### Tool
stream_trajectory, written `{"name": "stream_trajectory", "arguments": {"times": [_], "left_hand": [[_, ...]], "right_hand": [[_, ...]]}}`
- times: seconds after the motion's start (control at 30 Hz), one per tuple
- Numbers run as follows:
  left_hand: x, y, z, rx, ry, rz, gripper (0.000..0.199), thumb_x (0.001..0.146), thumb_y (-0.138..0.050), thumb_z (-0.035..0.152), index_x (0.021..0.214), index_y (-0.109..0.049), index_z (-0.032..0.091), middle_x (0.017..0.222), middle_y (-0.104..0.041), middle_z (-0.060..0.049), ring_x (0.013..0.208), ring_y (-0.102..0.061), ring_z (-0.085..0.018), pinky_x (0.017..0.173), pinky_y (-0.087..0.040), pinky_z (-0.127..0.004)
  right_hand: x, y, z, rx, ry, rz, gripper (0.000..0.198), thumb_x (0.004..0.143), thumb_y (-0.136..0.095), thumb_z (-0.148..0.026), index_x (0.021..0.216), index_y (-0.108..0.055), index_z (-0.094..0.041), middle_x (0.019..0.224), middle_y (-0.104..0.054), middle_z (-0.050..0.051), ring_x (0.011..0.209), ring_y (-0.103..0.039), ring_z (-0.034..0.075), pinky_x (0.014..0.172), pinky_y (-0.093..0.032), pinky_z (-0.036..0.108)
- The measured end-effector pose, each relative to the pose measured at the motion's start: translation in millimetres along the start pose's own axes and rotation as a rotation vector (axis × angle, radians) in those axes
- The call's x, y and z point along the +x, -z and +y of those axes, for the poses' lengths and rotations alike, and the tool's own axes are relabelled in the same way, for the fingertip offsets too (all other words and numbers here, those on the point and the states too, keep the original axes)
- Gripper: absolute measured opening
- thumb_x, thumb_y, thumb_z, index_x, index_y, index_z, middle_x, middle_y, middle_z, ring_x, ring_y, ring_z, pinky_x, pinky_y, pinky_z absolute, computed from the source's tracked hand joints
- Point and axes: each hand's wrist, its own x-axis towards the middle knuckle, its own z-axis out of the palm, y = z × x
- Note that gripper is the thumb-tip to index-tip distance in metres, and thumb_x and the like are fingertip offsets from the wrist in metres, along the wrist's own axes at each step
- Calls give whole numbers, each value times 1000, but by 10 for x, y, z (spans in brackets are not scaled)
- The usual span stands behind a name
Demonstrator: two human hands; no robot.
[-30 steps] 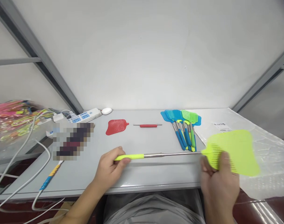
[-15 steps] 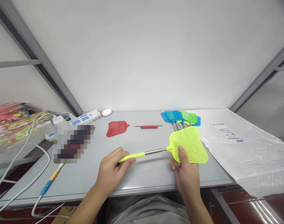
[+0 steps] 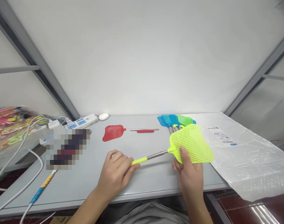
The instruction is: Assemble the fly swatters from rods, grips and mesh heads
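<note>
A yellow fly swatter [image 3: 195, 143] with a metal shaft is held over the table's front part by both hands. My left hand [image 3: 116, 171] is closed around its yellow grip, covering most of it. At the other end my right hand [image 3: 190, 172] pinches the perforated head, thumb on top and fingers partly hidden beneath. Beyond them lie a red swatter head [image 3: 113, 132] and, apart from it, a thin metal rod [image 3: 134, 129] beside a red handle sleeve [image 3: 145, 131]. Several blue and green fly swatters [image 3: 171, 119] are piled behind the yellow head.
At the left are a white power strip [image 3: 82, 122], a white rounded object [image 3: 104, 116], a blurred-out item [image 3: 69, 147] and a white cable [image 3: 38, 174]. A bag of colourful items [image 3: 13, 124] stands farther left. A labelled plastic bag [image 3: 240, 165] overhangs the right front edge.
My left hand has slid along the grip toward the shaft, covering more of it. The swatter head has moved slightly right with my right hand. The view has shifted a little.
</note>
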Motion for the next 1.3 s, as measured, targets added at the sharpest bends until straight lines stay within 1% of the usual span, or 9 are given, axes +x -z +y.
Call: {"name": "stream_trajectory", "arguments": {"times": [0.17,0.23,0.37,0.43,0.53,0.63,0.8,1.1,1.3], "left_hand": [[276,-215,294,11,-46,-201,13,97,-43,20,104,-55,19,69,-61,2,61,-52,-14,87,-39,-39],[456,-322,425,-22,-9,-312,17,99,-38,26,99,-53,19,63,-59,3,56,-52,-15,81,-41,-36],[894,-563,589,-123,324,-388,25,97,-36,39,81,-47,23,60,-55,3,54,-50,-16,53,-31,-27],[1109,-710,605,-165,459,-385,27,96,-35,40,76,-44,23,64,-57,2,56,-50,-15,50,-27,-26],[1374,-949,578,-162,513,-411,30,94,-34,36,69,-43,22,65,-58,1,59,-53,-15,49,-25,-25],[1569,-1150,557,-130,525,-454,32,91,-35,34,64,-46,21,65,-61,-2,61,-56,-17,48,-26,-25],[1797,-1347,628,-66,505,-561,29,84,-44,37,64,-57,20,71,-68,-7,68,-64,-22,52,-35,-28],[1938,-1558,769,-9,406,-707,30,82,-49,39,80,-70,17,87,-73,-14,85,-69,-29,70,-49,-35],[1930,-1527,749,-25,320,-664,41,90,-40,46,73,-67,19,79,-71,-12,75,-67,-26,65,-47,-33]], "right_hand": [[216,73,-317,-175,167,-52,21,85,-67,-39,86,-63,-18,72,-54,-3,49,-40,6,46,-41,24],[291,140,-397,-264,214,-76,22,87,-65,-39,86,-63,-18,70,-57,-2,53,-49,8,54,-47,28],[385,426,-416,-404,315,13,48,88,-61,-41,133,-49,-28,103,-65,4,74,-62,15,67,-53,34],[432,640,-339,-555,354,95,51,87,-60,-44,134,-49,-28,110,-62,6,84,-62,18,73,-53,36],[526,948,-156,-897,400,76,42,86,-58,-48,120,-60,-23,116,-57,10,101,-59,25,87,-49,43],[600,1108,12,-1098,460,39,43,89,-52,-49,117,-61,-19,118,-54,13,112,-53,30,95,-43,47],[592,1080,108,-1268,563,-12,40,92,-47,-46,118,-60,-19,119,-55,14,113,-53,30,94,-42,48],[557,1038,54,-1299,502,-70,39,94,-44,-45,120,-59,-19,121,-55,15,113,-53,31,93,-44,47],[553,1031,37,-1277,476,-93,38,93,-45,-45,120,-59,-21,121,-55,13,112,-53,30,93,-44,46]]}}
